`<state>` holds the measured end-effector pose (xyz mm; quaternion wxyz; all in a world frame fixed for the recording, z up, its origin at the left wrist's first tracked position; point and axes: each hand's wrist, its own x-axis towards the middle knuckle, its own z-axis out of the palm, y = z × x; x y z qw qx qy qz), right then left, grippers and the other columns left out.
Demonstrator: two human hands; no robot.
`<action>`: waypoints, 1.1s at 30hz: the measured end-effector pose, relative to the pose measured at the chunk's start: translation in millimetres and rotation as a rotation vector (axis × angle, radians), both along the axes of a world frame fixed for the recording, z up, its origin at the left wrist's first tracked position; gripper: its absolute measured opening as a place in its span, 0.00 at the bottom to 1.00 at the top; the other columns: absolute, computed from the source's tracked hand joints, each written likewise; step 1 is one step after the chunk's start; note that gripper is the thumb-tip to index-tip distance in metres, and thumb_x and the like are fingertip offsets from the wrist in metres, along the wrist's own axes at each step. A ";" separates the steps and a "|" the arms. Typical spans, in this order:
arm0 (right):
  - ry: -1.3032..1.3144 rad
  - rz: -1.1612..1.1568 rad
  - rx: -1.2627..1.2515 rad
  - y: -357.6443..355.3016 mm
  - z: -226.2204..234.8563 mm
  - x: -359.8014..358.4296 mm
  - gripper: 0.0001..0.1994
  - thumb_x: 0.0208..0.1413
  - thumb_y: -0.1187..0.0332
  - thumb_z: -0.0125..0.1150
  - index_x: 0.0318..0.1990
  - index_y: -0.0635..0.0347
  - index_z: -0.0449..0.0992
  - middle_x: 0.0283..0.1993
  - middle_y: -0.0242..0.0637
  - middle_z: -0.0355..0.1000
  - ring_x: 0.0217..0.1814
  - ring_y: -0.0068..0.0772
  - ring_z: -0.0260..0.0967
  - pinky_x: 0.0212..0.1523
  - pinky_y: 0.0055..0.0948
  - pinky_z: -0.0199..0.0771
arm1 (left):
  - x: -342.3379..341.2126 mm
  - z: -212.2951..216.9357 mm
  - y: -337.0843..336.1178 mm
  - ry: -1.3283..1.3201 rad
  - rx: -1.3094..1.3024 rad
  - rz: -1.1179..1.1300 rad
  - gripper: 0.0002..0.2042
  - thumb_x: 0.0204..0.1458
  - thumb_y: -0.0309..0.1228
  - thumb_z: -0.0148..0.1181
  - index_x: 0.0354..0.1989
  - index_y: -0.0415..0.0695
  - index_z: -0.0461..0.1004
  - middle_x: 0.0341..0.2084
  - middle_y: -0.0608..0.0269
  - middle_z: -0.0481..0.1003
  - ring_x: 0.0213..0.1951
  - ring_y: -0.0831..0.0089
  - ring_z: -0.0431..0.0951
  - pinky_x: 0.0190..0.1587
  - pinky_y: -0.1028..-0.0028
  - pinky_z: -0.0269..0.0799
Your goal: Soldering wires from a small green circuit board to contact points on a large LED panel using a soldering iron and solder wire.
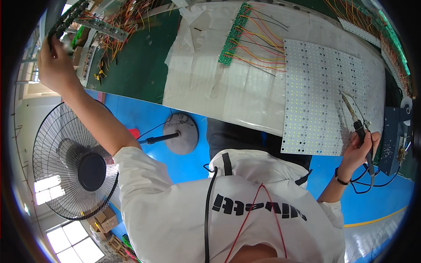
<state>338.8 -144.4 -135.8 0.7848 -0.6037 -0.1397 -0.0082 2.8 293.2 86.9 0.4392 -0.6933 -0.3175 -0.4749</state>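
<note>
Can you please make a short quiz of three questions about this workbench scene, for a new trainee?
1. True or false: the right hand holds a soldering iron over the white LED panel.
2. What does the raised left hand grip?
A. a dark strip board
B. a screwdriver
C. a roll of tape
3. Fill in: the green circuit strip with red and yellow wires lies to the ____ of the white LED panel.

Key:
1. True
2. A
3. left
</note>
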 end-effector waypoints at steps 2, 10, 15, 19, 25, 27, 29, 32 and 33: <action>0.000 0.012 0.016 0.1 -1.3 1.7 0.09 0.54 0.74 0.49 0.27 0.56 0.56 0.20 0.28 0.58 0.17 0.11 0.43 0.18 0.13 0.48 | -0.6 2.9 12.4 -0.003 -0.004 -0.033 0.10 0.51 0.34 0.58 0.40 0.46 0.78 0.26 0.59 0.77 0.27 0.67 0.78 0.29 0.71 0.72; -0.023 0.035 -0.036 -1.2 -2.5 0.9 0.10 0.54 0.73 0.49 0.27 0.55 0.54 0.19 0.28 0.58 0.17 0.11 0.42 0.18 0.14 0.46 | 8.9 -38.7 64.1 0.281 -0.300 0.114 0.12 0.54 0.38 0.52 0.44 0.53 0.74 0.35 0.56 0.76 0.36 0.55 0.76 0.35 0.62 0.73; -0.043 0.065 -0.044 -2.5 -3.8 1.9 0.09 0.54 0.73 0.49 0.27 0.55 0.55 0.20 0.29 0.60 0.16 0.12 0.44 0.18 0.14 0.47 | 0.4 -21.3 41.4 0.163 -0.051 -0.009 0.10 0.51 0.35 0.55 0.42 0.52 0.77 0.33 0.65 0.77 0.32 0.63 0.78 0.32 0.68 0.74; -0.028 0.060 -0.011 -10.3 -9.2 7.3 0.08 0.54 0.74 0.49 0.28 0.57 0.56 0.22 0.32 0.62 0.18 0.13 0.48 0.18 0.14 0.50 | 9.7 -44.2 -9.5 0.166 0.100 -0.034 0.10 0.48 0.28 0.60 0.40 0.50 0.77 0.32 0.66 0.78 0.32 0.69 0.78 0.32 0.73 0.74; -0.027 0.026 -0.002 -7.5 -7.8 4.4 0.07 0.53 0.75 0.49 0.29 0.58 0.57 0.23 0.33 0.64 0.19 0.14 0.53 0.20 0.14 0.56 | 21.4 -134.7 -71.4 0.225 -0.010 -0.269 0.15 0.40 0.20 0.63 0.40 0.40 0.76 0.34 0.59 0.78 0.32 0.67 0.78 0.34 0.74 0.75; -0.030 0.026 -0.014 -7.5 -5.9 4.4 0.07 0.53 0.75 0.49 0.29 0.58 0.58 0.23 0.34 0.64 0.18 0.15 0.53 0.20 0.14 0.57 | 30.8 -154.5 -87.2 0.270 -0.090 -0.376 0.16 0.38 0.18 0.62 0.40 0.39 0.76 0.34 0.58 0.77 0.32 0.67 0.78 0.33 0.74 0.75; -0.016 0.020 0.000 -4.6 -4.3 1.9 0.07 0.53 0.74 0.49 0.28 0.58 0.57 0.22 0.34 0.64 0.17 0.15 0.52 0.19 0.14 0.55 | 34.0 -170.9 -100.5 0.320 -0.208 -0.436 0.17 0.34 0.18 0.62 0.39 0.38 0.77 0.33 0.58 0.77 0.32 0.67 0.78 0.33 0.75 0.74; -0.029 0.062 0.010 -3.7 -5.8 1.1 0.08 0.53 0.74 0.49 0.28 0.57 0.56 0.21 0.34 0.64 0.17 0.15 0.51 0.18 0.15 0.53 | 30.4 -191.1 -109.7 0.341 -0.311 -0.453 0.18 0.34 0.18 0.63 0.39 0.37 0.77 0.33 0.58 0.77 0.31 0.66 0.78 0.32 0.75 0.74; -0.047 0.068 -0.005 -3.0 -5.1 0.5 0.08 0.53 0.74 0.49 0.28 0.57 0.56 0.21 0.35 0.64 0.16 0.15 0.50 0.17 0.14 0.51 | 28.7 -196.5 -111.8 0.337 -0.380 -0.436 0.18 0.34 0.20 0.64 0.39 0.40 0.77 0.37 0.59 0.76 0.36 0.65 0.77 0.38 0.72 0.73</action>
